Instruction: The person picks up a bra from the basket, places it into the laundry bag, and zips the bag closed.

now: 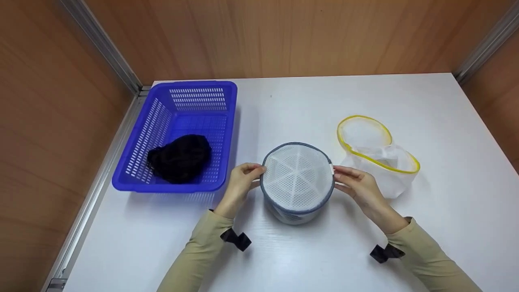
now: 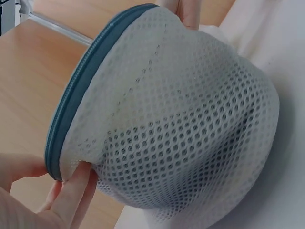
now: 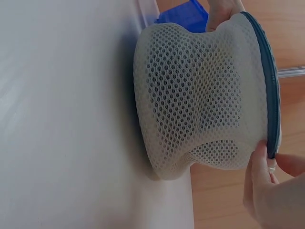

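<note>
Between both hands stands a round white mesh laundry bag [image 1: 296, 178] with a blue-grey zip [image 2: 76, 105] round its upper rim. Its lid looks closed, and its base is on the table. On the rim's left side my left hand [image 1: 242, 184] pinches the edge between thumb and fingers. Opposite, my right hand [image 1: 365, 192] pinches the rim beside a small white tag [image 1: 331, 169]. In the right wrist view the mesh wall [image 3: 190, 95] sags inward with soft folds. Whether anything lies inside the bag cannot be made out.
A blue plastic basket [image 1: 162, 187] on the left holds a bundle of black cloth [image 1: 180, 158]. To the right lies another white mesh bag [image 1: 381, 176] with yellow trim, its lid folded back. Wood-grain panels [image 1: 284, 36] border the white table [image 1: 284, 259].
</note>
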`<act>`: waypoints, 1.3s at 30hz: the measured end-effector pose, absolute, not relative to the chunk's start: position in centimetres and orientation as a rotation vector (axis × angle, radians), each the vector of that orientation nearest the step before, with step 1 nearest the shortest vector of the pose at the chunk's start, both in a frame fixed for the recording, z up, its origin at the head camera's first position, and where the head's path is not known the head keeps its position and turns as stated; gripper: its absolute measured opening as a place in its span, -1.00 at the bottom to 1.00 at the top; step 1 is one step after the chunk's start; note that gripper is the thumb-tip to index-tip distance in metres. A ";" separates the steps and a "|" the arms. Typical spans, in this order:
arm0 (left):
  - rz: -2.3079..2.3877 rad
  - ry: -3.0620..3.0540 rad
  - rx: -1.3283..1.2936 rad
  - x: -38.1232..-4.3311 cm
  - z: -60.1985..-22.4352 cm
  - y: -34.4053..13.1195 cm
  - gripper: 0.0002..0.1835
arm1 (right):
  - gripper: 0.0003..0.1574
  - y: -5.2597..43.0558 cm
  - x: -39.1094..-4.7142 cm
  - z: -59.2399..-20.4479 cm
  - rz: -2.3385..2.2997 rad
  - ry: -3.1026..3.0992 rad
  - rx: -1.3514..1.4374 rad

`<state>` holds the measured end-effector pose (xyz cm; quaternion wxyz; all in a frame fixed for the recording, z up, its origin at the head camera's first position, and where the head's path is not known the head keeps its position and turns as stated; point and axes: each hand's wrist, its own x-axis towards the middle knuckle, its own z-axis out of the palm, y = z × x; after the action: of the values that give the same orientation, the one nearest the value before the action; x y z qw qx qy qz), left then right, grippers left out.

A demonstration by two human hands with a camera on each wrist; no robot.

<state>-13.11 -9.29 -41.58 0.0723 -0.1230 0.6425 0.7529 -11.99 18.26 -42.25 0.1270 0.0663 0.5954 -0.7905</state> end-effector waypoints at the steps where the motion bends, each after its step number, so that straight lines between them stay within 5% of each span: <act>1: 2.278 1.913 -0.377 -13.0 -41.7 -9.3 -0.83 | -0.79 18.2 -11.9 -42.3 -2.311 1.721 0.197; 20: 2.491 1.683 -0.466 -13.1 -41.9 -8.2 -0.64 | -0.75 17.5 -12.4 -41.3 -2.534 1.354 0.336; 39: 2.652 1.634 -0.584 -18.4 -41.0 -6.5 -0.66 | -0.81 16.9 -17.9 -39.9 -2.637 1.263 0.466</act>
<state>-18.44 -6.54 -41.03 -0.0141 -0.1843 0.5156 0.8367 -17.85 16.93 -39.86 0.0903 0.1568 0.4249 -0.8870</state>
